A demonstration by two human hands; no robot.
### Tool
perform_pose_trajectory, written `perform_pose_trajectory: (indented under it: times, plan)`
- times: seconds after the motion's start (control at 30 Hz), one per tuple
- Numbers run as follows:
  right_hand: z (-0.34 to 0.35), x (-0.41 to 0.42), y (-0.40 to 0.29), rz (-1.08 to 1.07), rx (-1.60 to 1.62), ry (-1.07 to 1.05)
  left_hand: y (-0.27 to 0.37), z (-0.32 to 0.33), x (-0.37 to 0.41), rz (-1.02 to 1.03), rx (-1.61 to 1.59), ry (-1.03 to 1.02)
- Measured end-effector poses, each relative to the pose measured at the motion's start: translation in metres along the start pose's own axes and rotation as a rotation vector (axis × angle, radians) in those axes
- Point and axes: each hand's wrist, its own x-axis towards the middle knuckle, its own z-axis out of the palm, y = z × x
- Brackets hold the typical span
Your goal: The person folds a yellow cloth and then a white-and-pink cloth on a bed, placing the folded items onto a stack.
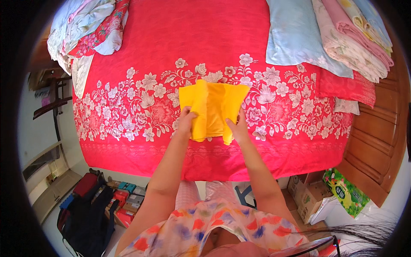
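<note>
A yellow cloth garment (pixel 214 109), partly folded, is held over the near part of a red bedspread (pixel 199 38) printed with pale flowers. Its two sides are turned inward, leaving a darker yellow strip between them. My left hand (pixel 187 120) grips the left side, thumb on top and fingers behind. On the right side, my right hand (pixel 238 126) pinches the cloth the same way. The fingers beneath the fabric are mostly hidden. Whether the garment's lower edge rests on the bed I cannot tell.
At the far right lie a light blue pillow (pixel 292 35) and folded bedding (pixel 353 41) beside a wooden headboard (pixel 369 135). Rumpled bedding (pixel 90 29) is heaped at the far left. Boxes (pixel 128 202) and dark clothing (pixel 90 221) sit low left; cardboard boxes (pixel 310 196) stand low right.
</note>
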Motion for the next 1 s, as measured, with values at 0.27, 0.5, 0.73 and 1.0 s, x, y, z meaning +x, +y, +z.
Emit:
perform_pose_trajectory:
  times: [0.27, 0.5, 0.73, 1.0]
  plan:
    - [0.067, 0.021, 0.005, 0.123, -0.516, -0.311, 0.056, -0.041, -0.041, 0.108, -0.112, 0.033]
    - [0.053, 0.025, -0.015, 0.362, 0.002, -0.145, 0.02, -0.013, -0.03, 0.175, 0.097, -0.014]
    - [-0.002, 0.021, 0.017, 0.334, 0.107, -0.028, -0.041, 0.047, -0.021, 0.349, 0.595, -0.317]
    - [0.014, 0.017, 0.024, 0.098, -0.137, 0.175, -0.018, -0.009, -0.003, 0.451, 0.935, 0.408]
